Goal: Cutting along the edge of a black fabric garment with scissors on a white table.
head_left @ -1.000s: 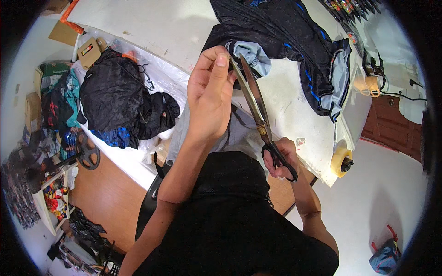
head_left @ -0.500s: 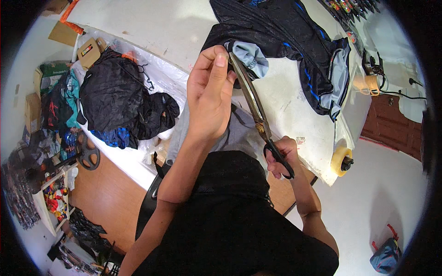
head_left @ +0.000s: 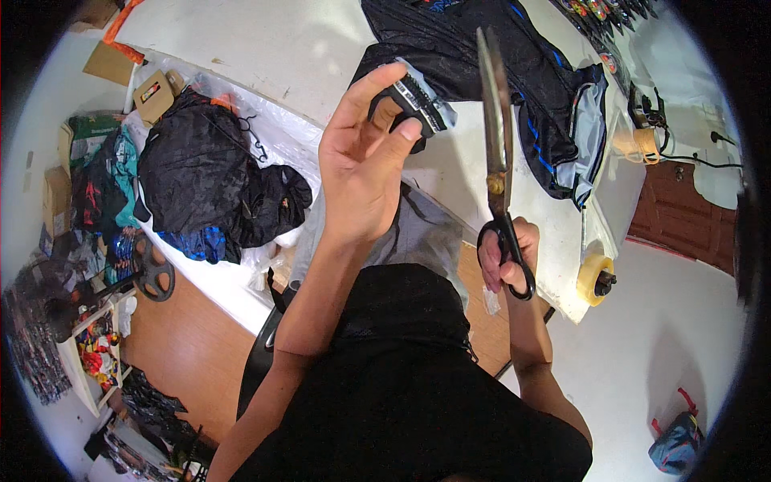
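Note:
My left hand [head_left: 361, 153] is raised over the near edge of the white table, its thumb and fingers around a black cuff-like end of cloth [head_left: 422, 100] with a pale lining and a band of white markings. This end appears to belong to the dark garment [head_left: 458, 60] with blue trim lying on the table. In my right hand [head_left: 514, 249] is a large pair of scissors [head_left: 497, 181] with black handles, its blades pointing up and nearly together, apart from the cloth. Just below that hand is a small clear scrap [head_left: 491, 301], perhaps plastic.
Grey cloth [head_left: 422, 233] lies by my lap. To the left, dark garments [head_left: 205, 161] are heaped on clear plastic. A yellowish tape roll [head_left: 594, 281] sits at the table's right corner. A small dark bag [head_left: 675, 444] rests on the floor at lower right.
The scissors have swung upright and away to the right from my left fingertips. My left hand has turned, spreading thumb and index finger and showing the cuff's marked band. The clear scrap now shows.

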A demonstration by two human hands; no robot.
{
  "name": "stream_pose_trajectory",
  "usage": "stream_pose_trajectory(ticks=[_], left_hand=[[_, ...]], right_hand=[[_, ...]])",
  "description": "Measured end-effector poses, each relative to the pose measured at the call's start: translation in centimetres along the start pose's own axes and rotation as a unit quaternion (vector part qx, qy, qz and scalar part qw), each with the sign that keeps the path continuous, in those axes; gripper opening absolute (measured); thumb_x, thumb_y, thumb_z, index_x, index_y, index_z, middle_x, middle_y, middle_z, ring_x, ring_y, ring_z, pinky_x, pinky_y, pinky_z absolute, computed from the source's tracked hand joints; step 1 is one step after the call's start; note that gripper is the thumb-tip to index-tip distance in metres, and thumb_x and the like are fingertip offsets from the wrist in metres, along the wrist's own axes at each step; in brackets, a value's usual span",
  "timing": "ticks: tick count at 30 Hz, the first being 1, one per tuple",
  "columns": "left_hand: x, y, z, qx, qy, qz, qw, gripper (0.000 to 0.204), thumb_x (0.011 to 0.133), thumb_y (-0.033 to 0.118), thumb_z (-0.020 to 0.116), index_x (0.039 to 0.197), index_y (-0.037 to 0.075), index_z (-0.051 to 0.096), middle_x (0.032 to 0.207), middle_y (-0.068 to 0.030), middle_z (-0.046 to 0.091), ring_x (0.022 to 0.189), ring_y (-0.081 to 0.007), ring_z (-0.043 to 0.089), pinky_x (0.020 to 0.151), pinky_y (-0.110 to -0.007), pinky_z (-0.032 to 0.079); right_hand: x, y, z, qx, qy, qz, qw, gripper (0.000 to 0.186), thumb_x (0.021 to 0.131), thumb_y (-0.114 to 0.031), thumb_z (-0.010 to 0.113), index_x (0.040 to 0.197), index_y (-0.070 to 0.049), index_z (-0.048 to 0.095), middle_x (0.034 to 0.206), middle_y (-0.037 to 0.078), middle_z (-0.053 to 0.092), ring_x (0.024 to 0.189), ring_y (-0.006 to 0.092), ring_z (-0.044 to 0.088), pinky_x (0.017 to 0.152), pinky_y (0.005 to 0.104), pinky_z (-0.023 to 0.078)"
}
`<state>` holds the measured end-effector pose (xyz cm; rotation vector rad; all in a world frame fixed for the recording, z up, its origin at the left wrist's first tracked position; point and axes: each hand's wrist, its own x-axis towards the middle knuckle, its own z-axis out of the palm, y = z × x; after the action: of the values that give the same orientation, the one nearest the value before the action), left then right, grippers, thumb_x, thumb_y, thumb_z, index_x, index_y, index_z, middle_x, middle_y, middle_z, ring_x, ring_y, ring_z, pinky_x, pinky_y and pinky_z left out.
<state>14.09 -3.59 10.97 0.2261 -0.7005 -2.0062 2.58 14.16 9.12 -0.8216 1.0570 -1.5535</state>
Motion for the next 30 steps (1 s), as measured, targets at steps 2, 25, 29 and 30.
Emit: stream_pose_trajectory(ticks=[2, 25, 29, 30], left_hand=[[0.0, 0.0, 0.2, -0.003, -0.012, 0.006, 1.000, 0.046, 0.082, -0.013, 0.053, 0.126, -0.003, 0.045, 0.108, -0.0078, 0.058, 0.093, -0.0097, 0.055, 0.081, -0.023, 0.047], [-1.2, 0.8, 1.2, 0.285, -0.050, 0.044, 0.956, 0.045, 0.072, -0.015, 0.065, 0.115, -0.005, 0.056, 0.106, -0.0080, 0.051, 0.084, -0.0100, 0.060, 0.073, -0.020, 0.051], [-1.3, 0.8, 1.4, 0.340, -0.078, 0.067, 0.935, 0.043, 0.071, -0.013, 0.066, 0.113, -0.005, 0.058, 0.103, -0.0081, 0.053, 0.083, -0.0088, 0.057, 0.073, -0.020, 0.050], [-1.2, 0.8, 1.5, 0.340, -0.078, 0.067, 0.935, 0.043, 0.071, -0.013, 0.066, 0.113, -0.005, 0.058, 0.103, -0.0081, 0.053, 0.083, -0.0088, 0.057, 0.073, -0.020, 0.050]], right_hand=[[0.7, -0.3, 0.6, -0.030, 0.042, -0.043, 0.998, 0.040, 0.074, -0.027, 0.075, 0.060, -0.002, 0.048, 0.047, 0.003, 0.049, 0.033, 0.0088, 0.048, 0.031, 0.0188, 0.034], [8.2, -4.5, 5.7, -0.134, 0.262, -0.157, 0.943, 0.029, 0.065, 0.007, 0.074, 0.071, -0.005, 0.049, 0.081, 0.020, 0.067, 0.041, 0.0015, 0.047, 0.037, 0.0131, 0.035], [8.0, -4.4, 5.0, -0.127, 0.270, -0.159, 0.941, 0.028, 0.068, 0.006, 0.073, 0.071, -0.006, 0.048, 0.079, 0.018, 0.067, 0.040, 0.0023, 0.047, 0.036, 0.0135, 0.033], [8.1, -4.3, 4.9, -0.111, 0.269, -0.164, 0.943, 0.028, 0.069, 0.006, 0.072, 0.071, -0.007, 0.048, 0.079, 0.017, 0.067, 0.040, 0.0027, 0.047, 0.036, 0.0138, 0.032]])
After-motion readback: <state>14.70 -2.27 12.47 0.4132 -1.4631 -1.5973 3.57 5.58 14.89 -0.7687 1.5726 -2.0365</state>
